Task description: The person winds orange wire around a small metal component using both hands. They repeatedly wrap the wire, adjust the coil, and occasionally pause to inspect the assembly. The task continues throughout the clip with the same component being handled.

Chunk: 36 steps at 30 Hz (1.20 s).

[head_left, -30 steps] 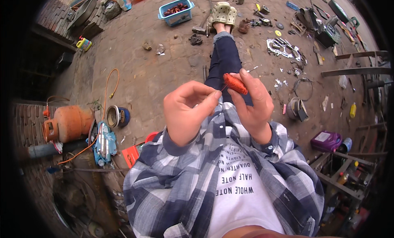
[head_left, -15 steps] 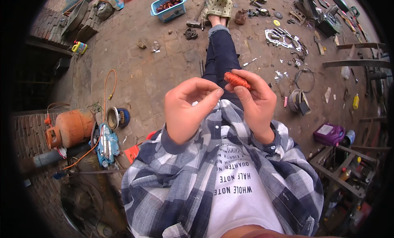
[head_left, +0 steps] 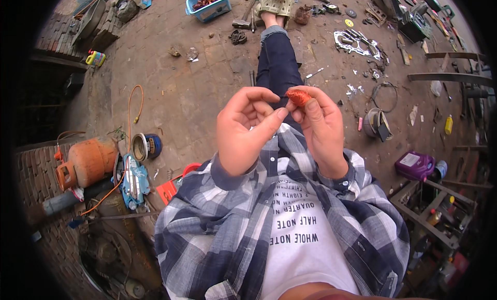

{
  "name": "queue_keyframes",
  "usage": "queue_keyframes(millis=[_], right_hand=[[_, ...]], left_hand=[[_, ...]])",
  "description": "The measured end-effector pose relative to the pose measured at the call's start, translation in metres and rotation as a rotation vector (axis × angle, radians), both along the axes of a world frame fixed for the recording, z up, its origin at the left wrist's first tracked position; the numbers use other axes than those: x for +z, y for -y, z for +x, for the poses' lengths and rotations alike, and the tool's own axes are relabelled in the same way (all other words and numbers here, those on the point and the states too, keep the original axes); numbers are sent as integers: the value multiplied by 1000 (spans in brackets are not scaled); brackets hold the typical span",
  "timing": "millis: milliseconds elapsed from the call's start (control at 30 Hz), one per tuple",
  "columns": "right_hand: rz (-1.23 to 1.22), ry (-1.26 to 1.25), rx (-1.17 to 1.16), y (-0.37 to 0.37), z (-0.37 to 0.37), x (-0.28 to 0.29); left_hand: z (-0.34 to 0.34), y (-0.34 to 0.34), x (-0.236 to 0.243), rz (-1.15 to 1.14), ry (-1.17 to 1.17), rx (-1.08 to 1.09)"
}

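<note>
A small bundle of wound orange-red strands [head_left: 298,97], like thread or fine wire, is gripped between the thumb and fingers of my right hand [head_left: 328,132]. My left hand [head_left: 242,132] is just left of the bundle, its thumb and index fingertips apart and its other fingers curled. A thin dark piece shows at the bundle's left end, by my left index fingertip; whether I touch it is unclear. Both hands are raised above my lap, over my outstretched legs [head_left: 279,62] in dark jeans.
Ahead on the brick floor are a blue basket [head_left: 209,11] of reddish-brown pieces, a hammer [head_left: 242,24] and a metal gasket [head_left: 357,44]. An orange gas cylinder [head_left: 90,163] stands at left. A purple jug [head_left: 414,165] and a metal frame [head_left: 432,212] are at right.
My left thumb and index fingertips, together before, have parted. The left hand has shifted slightly right and up, and the bundle has turned in my right fingers, my right thumb now against it.
</note>
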State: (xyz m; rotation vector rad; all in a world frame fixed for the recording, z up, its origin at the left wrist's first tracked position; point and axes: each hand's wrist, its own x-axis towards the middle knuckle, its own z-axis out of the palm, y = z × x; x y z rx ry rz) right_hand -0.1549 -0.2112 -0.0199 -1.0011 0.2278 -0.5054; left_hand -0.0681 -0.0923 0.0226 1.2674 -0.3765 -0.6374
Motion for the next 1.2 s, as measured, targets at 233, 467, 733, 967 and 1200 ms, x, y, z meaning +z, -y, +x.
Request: queue_keyframes(millis=[233,467,733,967,1200], right_hand=[[105,30,37,-6,2,-2],[211,17,112,-7,4,-2],[273,40,75,0,3,-8],[38,-34,-81,0,8,-10],[-175,-38,-179,0,7,-4]], left_hand=[[-2,5,-7,23,164,-1],[3,7,-16,42,221,-75],[-4,6,-19,71,239,-78],[-8,-5,-22,19,18,-166],[-10,-6,-20,80,119,-217]])
